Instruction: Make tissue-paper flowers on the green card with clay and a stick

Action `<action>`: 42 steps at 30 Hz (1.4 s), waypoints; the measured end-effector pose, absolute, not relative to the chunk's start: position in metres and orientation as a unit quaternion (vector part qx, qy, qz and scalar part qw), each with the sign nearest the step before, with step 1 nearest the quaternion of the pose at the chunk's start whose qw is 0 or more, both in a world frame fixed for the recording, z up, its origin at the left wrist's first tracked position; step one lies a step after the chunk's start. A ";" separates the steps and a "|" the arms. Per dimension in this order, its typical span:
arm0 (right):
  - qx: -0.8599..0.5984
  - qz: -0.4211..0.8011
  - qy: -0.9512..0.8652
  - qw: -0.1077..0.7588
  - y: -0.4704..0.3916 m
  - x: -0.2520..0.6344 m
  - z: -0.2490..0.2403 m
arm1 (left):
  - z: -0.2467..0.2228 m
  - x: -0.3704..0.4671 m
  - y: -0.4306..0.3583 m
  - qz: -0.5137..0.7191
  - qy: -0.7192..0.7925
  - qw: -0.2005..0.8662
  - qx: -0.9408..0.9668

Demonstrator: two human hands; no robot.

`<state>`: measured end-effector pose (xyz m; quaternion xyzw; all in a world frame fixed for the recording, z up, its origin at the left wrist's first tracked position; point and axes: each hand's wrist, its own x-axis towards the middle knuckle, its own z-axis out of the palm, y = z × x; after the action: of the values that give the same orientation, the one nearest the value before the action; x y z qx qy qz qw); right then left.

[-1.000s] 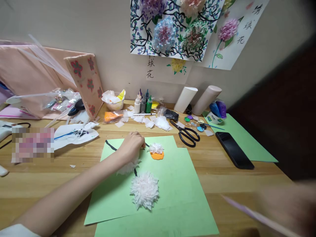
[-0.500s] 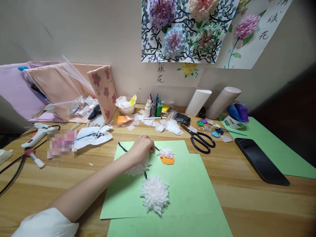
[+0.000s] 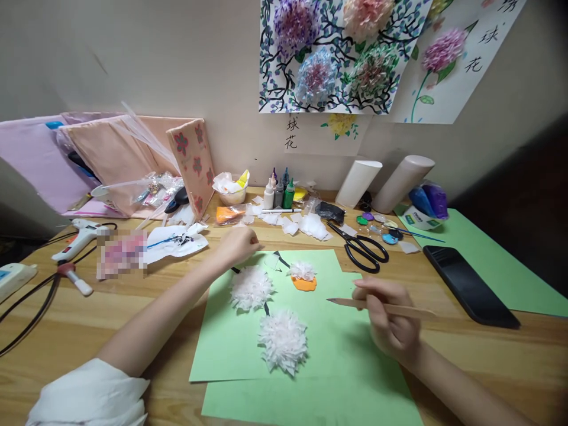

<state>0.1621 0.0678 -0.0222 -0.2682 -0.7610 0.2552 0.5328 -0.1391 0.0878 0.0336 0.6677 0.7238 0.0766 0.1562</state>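
My right hand [image 3: 393,319] grips a thin wooden stick [image 3: 399,310] with a dark pointed tip, held over the right side of a green sheet of paper [image 3: 231,361]. At the sheet's top left edge is my left hand [image 3: 239,244], its fingers curled together; what they hold, if anything, is hidden. Two large white tissue-paper flowers [image 3: 284,343] lie on the sheet. A smaller white flower [image 3: 303,271] rests against a flat orange clay piece [image 3: 304,284]. Black strips [image 3: 281,259] mark stems, and a small pale square [image 3: 271,262] lies beside one.
Black scissors [image 3: 366,251] and a phone [image 3: 470,287] lie to the right. Paint bottles [image 3: 278,195] and white paper squares [image 3: 314,227] are at the back. On the left are a glue gun [image 3: 80,239] and a paint-stained tissue [image 3: 177,244].
My left hand has moved left from the black stem, uncovering the upper left flower and a pale square. My right hand has come into view with the wooden stick.
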 end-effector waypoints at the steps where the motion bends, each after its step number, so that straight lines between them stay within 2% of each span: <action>1: -0.264 0.262 -0.760 0.534 0.069 0.160 -0.027 | 0.029 -0.134 0.087 0.069 0.721 0.172 0.667; 7: -0.342 0.339 -0.730 0.485 0.080 0.147 -0.046 | 0.015 -0.115 0.086 0.073 0.705 0.193 0.679; 14: -0.334 0.340 -0.736 0.482 0.084 0.153 -0.044 | 0.019 -0.120 0.089 0.079 0.677 0.229 0.695; 21: -0.371 0.333 -0.621 0.604 0.084 0.150 -0.037 | 0.046 -0.080 0.081 0.168 0.560 0.351 0.731; 23: -0.359 0.306 -0.612 0.634 0.081 0.152 -0.035 | 0.042 -0.060 0.086 0.160 0.563 0.303 0.752; 25: -0.328 0.267 -0.652 0.629 0.078 0.155 -0.034 | 0.033 -0.043 0.094 0.135 0.569 0.248 0.772; 30: -0.284 0.189 -0.799 0.495 0.078 0.158 -0.032 | 0.023 -0.027 0.107 0.085 0.568 0.174 0.800; 35: -0.324 0.205 -0.812 0.440 0.086 0.154 -0.030 | 0.028 -0.030 0.107 0.070 0.562 0.152 0.810; 42: -0.354 0.241 -0.787 0.444 0.088 0.154 -0.029 | 0.026 -0.055 0.100 0.116 0.588 0.147 0.787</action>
<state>0.1543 0.0879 -0.0291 -0.3537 -0.7871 0.2412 0.4440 -0.0554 0.1001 0.0261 0.7873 0.5876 0.1155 0.1465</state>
